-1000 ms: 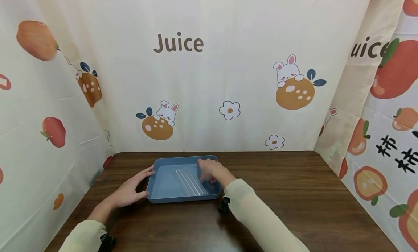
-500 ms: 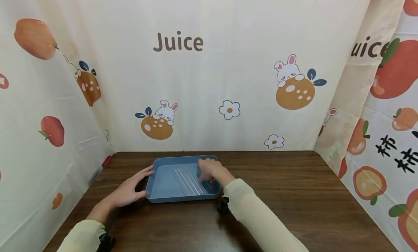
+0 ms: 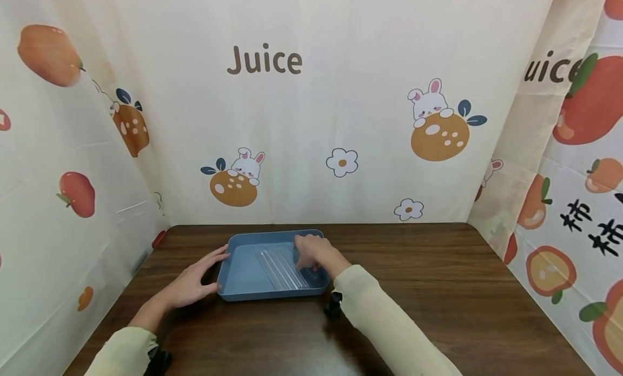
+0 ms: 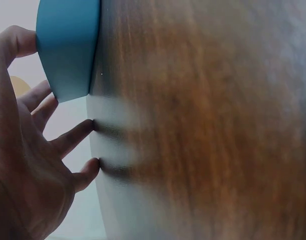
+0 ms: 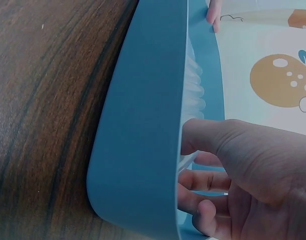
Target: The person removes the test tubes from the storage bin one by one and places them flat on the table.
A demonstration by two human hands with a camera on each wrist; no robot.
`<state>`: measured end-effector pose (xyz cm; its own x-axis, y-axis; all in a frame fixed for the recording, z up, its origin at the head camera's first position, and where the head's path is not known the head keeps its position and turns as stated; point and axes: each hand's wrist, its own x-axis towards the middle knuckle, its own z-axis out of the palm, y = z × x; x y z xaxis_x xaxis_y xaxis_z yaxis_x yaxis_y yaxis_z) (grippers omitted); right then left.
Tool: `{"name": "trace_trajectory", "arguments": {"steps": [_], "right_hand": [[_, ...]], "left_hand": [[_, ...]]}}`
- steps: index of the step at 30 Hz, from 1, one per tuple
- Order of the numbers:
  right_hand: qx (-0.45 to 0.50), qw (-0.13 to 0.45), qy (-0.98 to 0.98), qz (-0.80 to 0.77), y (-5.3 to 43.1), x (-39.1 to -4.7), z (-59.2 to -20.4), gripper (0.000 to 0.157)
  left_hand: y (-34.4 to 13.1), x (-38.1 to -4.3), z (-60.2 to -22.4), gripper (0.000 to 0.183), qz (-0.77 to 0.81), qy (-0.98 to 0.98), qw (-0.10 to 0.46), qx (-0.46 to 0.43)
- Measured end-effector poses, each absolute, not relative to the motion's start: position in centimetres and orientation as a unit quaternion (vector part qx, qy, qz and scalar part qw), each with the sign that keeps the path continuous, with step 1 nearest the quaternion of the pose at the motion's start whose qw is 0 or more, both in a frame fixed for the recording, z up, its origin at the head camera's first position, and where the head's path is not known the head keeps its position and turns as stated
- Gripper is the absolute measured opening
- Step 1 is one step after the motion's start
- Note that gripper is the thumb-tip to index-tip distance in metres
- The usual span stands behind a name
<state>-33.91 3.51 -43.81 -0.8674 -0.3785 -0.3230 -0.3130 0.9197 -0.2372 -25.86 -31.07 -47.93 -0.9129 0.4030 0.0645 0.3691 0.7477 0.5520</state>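
Note:
A shallow blue tray (image 3: 242,273) lies on the table, with several clear plastic tubes (image 3: 281,270) side by side on its floor. My left hand (image 3: 191,285) is spread along the tray's left end. Its thumb touches the near corner and its fingertips the far one; in the left wrist view the thumb (image 4: 23,41) meets the blue wall. My right hand (image 3: 315,254) reaches into the right end of the tray, fingers bent. In the right wrist view, its thumb and fingers pinch a clear tube (image 5: 188,160), partly hidden by the near wall.
The dark wood table (image 3: 418,305) extends in front of the tray and to its right. A printed curtain (image 3: 311,116) hangs right behind the back edge, with more cloth at both sides. Black straps (image 3: 333,307) sit at the wrists.
Both hands, the tray and the tubes keep their places. The head view has only shifted very slightly.

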Motion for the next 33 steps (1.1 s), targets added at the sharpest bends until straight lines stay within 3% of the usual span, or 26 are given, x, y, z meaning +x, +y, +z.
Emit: {"name": "trace_trajectory", "arguments": {"steps": [15,33], "right_hand": [[-0.18,0.171,0.965,-0.082,3.6,-33.7,-42.7,0.069],[-0.217,0.17,0.951,-0.138,5.0,-33.3,-41.8,0.068]], "left_hand": [[-31.1,-25.9,-48.1,0.075,0.29,0.934,0.028,0.206],[-31.1,-25.9,-48.1,0.075,0.289,0.935,0.025,0.205]]}}
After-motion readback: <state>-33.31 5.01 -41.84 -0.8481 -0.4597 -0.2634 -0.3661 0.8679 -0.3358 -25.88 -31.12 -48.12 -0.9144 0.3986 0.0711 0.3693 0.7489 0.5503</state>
